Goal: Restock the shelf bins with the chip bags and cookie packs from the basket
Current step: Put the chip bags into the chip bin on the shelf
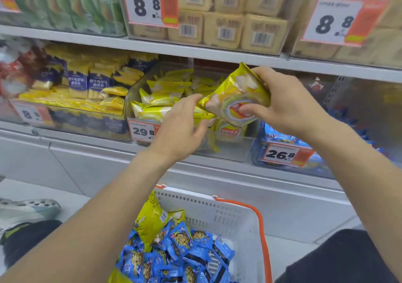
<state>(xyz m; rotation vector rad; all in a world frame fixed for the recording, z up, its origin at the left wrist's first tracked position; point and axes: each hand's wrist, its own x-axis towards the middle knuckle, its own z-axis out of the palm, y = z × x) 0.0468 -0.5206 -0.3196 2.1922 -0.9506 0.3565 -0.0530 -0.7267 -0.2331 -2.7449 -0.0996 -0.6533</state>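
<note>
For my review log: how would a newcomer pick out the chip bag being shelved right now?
Find the middle shelf's clear bin tagged 29.8, filled with yellow chip bags. The held chip bag is above its front, gripped by the right hand, left hand touching its corner. It alone is lifted, not lying in the bin.

Price tags, shoe, beige pks

White metal shelving, pale floor
</note>
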